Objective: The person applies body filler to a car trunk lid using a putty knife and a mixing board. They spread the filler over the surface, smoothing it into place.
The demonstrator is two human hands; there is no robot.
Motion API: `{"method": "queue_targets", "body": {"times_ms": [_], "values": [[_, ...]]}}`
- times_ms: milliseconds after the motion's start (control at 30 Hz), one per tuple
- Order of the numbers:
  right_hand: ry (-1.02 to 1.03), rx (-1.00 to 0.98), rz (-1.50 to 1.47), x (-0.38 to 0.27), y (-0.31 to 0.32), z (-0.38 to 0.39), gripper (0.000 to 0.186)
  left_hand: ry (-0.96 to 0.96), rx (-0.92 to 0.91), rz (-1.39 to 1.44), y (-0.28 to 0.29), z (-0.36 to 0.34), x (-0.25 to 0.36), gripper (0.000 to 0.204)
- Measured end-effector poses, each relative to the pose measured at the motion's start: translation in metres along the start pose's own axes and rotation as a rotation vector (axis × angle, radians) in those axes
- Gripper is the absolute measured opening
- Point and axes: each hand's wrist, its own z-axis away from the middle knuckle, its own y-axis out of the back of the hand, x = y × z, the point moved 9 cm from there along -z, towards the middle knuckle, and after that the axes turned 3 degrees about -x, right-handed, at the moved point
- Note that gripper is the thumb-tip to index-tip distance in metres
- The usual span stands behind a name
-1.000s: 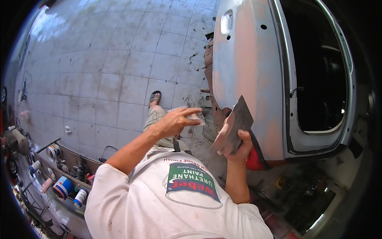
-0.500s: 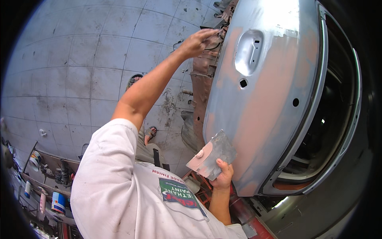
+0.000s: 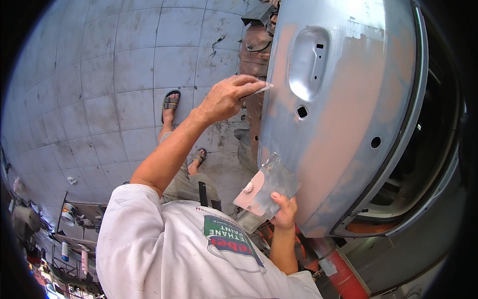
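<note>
My left hand is closed on a thin, pale putty spreader. The spreader's tip is by the left edge of a grey car door; whether it touches the panel I cannot tell. Broad areas of pink filler cover the door around its handle recess. Lower down, my right hand grips a flat grey mixing plate, with the thumb on top. Pink putty is smeared over the plate's left part, with a small lump on it. The plate overlaps the door's lower left edge in view.
The door's window frame curves along the right. Brownish bare metal bodywork sits left of the door. A shelf with cans is at the lower left, and a red part lies below the door. Tiled floor spreads to the left.
My left hand has come down and nearer along the door's left edge, and the spreader in it now shows. The view has shifted slightly; my right hand still holds the plate.
</note>
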Motion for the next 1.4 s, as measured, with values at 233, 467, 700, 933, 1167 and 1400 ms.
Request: {"method": "queue_targets", "body": {"times_ms": [233, 467, 700, 933, 1167, 1400], "values": [[0.051, 0.015, -0.033, -0.015, -0.012, 0.002, 0.057, -0.09, 0.262, -0.377, -0.003, -0.015, 0.074, 0.062], [0.13, 0.02, -0.052, -0.009, 0.003, 0.026, 0.051, -0.184, 0.517, -0.667, 0.043, -0.112, 0.024, 0.062], [0.443, 0.045, -0.282, -0.012, 0.041, 0.052, 0.048, -0.292, 0.314, -0.437, 0.098, -0.038, 0.045, 0.045], [0.526, 0.027, -0.138, 0.002, 0.079, 0.033, 0.047, -0.316, -0.174, 0.073, 0.002, 0.185, 0.237, 0.037], [0.422, -0.298, -0.319, 0.018, 0.094, 0.101, 0.054, -0.083, 0.14, -0.156, 0.002, 0.167, 0.178, 0.035], [0.444, 0.064, -0.168, 0.036, 0.131, 0.12, 0.051, -0.09, 0.479, -0.31, 0.0, 0.015, 0.127, 0.032]]}}
